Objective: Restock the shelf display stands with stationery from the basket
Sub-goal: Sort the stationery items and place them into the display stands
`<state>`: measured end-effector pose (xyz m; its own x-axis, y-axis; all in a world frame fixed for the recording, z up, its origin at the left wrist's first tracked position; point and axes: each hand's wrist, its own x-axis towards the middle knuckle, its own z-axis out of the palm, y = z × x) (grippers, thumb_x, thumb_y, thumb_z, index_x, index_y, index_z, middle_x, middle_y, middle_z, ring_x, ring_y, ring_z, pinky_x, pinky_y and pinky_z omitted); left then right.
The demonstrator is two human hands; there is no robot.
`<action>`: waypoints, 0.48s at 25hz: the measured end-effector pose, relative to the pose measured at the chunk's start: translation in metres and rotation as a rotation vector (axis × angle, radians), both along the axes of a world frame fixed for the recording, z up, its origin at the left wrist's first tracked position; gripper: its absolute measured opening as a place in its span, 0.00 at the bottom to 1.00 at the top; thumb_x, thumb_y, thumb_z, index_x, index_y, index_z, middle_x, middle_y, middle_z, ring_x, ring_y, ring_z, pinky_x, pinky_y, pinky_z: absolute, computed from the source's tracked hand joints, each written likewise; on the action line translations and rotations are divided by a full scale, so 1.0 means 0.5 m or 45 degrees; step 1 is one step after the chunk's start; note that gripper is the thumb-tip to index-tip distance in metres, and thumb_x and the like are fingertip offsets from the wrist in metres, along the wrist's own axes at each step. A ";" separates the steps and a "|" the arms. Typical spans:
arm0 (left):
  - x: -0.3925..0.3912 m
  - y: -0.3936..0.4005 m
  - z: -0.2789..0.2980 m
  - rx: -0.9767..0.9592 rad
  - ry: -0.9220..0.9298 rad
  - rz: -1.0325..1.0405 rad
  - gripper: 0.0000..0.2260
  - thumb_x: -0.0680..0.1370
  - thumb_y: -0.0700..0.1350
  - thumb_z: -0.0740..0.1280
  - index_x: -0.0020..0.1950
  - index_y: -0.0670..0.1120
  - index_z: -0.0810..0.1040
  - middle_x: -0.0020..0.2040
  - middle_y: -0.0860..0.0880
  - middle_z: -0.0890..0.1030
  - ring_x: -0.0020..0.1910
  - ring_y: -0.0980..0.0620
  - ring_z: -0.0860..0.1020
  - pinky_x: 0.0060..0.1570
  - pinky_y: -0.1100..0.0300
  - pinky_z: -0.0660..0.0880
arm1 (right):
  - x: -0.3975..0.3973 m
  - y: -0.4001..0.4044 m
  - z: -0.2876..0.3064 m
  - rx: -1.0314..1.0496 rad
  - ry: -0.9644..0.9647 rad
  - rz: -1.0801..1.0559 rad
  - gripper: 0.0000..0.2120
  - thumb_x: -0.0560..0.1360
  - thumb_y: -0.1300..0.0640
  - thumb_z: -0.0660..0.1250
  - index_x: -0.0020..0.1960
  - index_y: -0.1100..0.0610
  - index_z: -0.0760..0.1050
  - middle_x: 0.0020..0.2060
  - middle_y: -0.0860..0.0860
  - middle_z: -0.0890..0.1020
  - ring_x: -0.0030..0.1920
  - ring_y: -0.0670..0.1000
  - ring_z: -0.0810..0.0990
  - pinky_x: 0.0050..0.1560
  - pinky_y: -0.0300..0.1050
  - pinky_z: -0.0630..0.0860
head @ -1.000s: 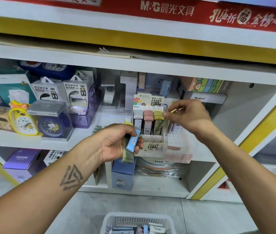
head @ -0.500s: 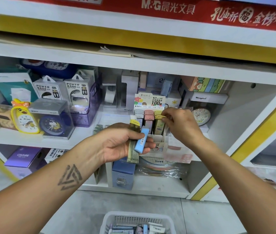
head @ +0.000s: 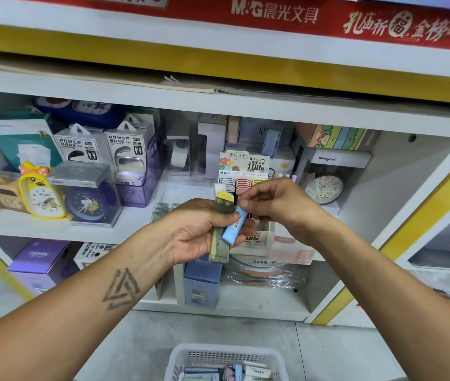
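Note:
My left hand [head: 200, 232] grips a small stack of pencil-lead cases: yellow-capped olive cases [head: 222, 226] and one blue case [head: 235, 225] slanting in front. My right hand [head: 276, 204] has come back to the stack and pinches the top end of the blue case. Both hands hover just in front of the cardboard lead display stand [head: 247, 167] on the middle shelf, whose slots hold grey, pink and yellow cases. The white basket [head: 228, 353] with more stationery sits on the floor below.
Power bank boxes [head: 81, 147], a yellow duck clock [head: 41, 192] and a blue clock [head: 87, 204] fill the shelf's left side. A round clock [head: 325, 188] stands right of the stand. Purple and blue boxes [head: 202, 281] occupy the lower shelf. A yellow-edged shelf post [head: 411, 215] is at the right.
My right hand put a yellow case into the display stand, then drew back to the stack in my left hand and now pinches the blue case. The left hand stayed roughly in place.

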<state>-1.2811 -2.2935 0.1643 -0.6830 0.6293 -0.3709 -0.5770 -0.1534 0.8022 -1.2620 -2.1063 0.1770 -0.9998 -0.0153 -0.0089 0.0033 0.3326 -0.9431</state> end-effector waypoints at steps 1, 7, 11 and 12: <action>-0.001 -0.002 0.000 -0.015 0.032 0.001 0.09 0.77 0.31 0.65 0.57 0.33 0.78 0.49 0.34 0.83 0.42 0.43 0.85 0.40 0.54 0.82 | -0.001 0.001 0.000 -0.033 0.020 0.007 0.05 0.74 0.62 0.74 0.50 0.61 0.83 0.44 0.59 0.86 0.41 0.51 0.81 0.40 0.43 0.76; 0.005 -0.009 -0.002 -0.133 0.123 -0.099 0.07 0.76 0.33 0.68 0.53 0.34 0.80 0.48 0.33 0.83 0.40 0.46 0.84 0.38 0.58 0.81 | -0.004 -0.031 -0.005 0.014 0.012 0.039 0.13 0.70 0.58 0.78 0.46 0.68 0.80 0.36 0.59 0.82 0.36 0.52 0.78 0.36 0.42 0.74; -0.006 -0.022 0.011 -0.055 0.120 -0.128 0.15 0.73 0.35 0.71 0.58 0.32 0.78 0.53 0.32 0.82 0.46 0.43 0.85 0.41 0.56 0.83 | -0.007 -0.026 0.004 -0.283 0.030 -0.085 0.16 0.69 0.63 0.78 0.48 0.73 0.78 0.34 0.56 0.83 0.32 0.48 0.80 0.32 0.37 0.74; -0.009 -0.027 0.013 -0.057 0.116 -0.165 0.15 0.73 0.35 0.71 0.59 0.33 0.78 0.53 0.33 0.83 0.47 0.42 0.85 0.42 0.54 0.83 | -0.007 -0.029 0.007 -0.324 0.045 -0.111 0.14 0.69 0.63 0.77 0.46 0.72 0.78 0.34 0.56 0.83 0.31 0.49 0.79 0.31 0.37 0.74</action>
